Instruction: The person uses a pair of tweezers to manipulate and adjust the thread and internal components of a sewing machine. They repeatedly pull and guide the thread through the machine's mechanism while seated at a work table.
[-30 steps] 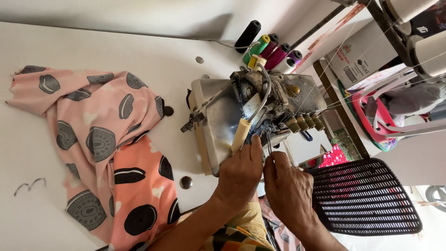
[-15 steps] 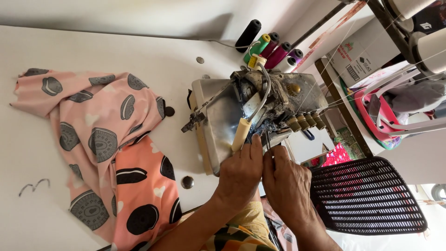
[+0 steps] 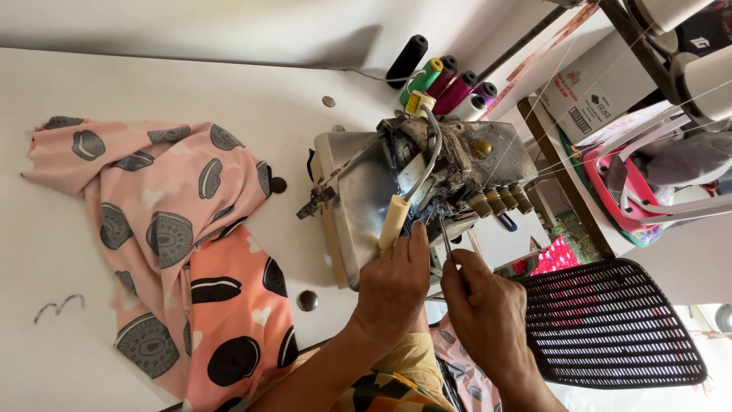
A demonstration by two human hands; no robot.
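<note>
Both hands are working at the front of a grey overlock sewing machine [image 3: 396,198] that is sitting on the white worktop [image 3: 191,91], toward its right edge. The left hand [image 3: 394,286] is resting against the machine's front face, its fingers [image 3: 418,243] lying together and reaching up just beside the cream-coloured handle [image 3: 393,221] that is hanging down from a flexible metal hose. The right hand [image 3: 485,309] is sitting just beside the left, its fingers pinched together on a thin metal tool, seemingly tweezers [image 3: 445,235], whose tip is pointing up into the machine's dark threading area. A pink fabric with a round dark biscuit pattern [image 3: 175,252] is lying crumpled across the left half of the worktop, running down to the near edge, well apart from both hands. Near the worktop's far right corner, behind the machine, several thread cones [image 3: 442,80] in black, green, magenta and purple are standing close together. Past the worktop's right edge, a dark perforated chair seat [image 3: 610,320] is showing, and a cardboard box [image 3: 602,88] is sitting on a shelf beyond it.
</note>
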